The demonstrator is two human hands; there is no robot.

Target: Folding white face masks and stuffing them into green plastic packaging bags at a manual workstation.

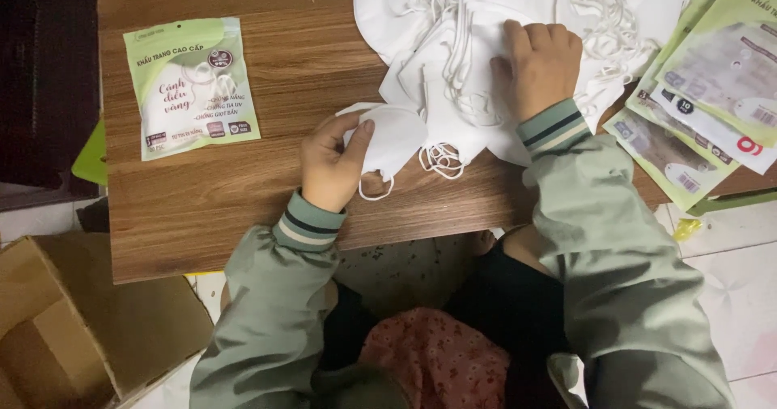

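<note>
Gripping: left hand [330, 166], fingers curled around white mask [388, 138] at table [243, 199] edge | right hand [541, 65], fingers flat, pressing mask pile [453, 45] | sealed green packet [193, 87] well apart, left.

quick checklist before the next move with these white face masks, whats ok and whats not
1. Left hand grips one white fabric face mask at its edge: ok.
2. Right hand rests flat on the loose pile of white masks: ok.
3. Held mask apart from the pile: not ok, it overlaps it.
4. Ear loops untangled: cannot tell.
5. Sealed green-and-white mask packet lies flat on the wooden table: ok.
6. Stack of empty green pouches by the right hand: ok.
</note>
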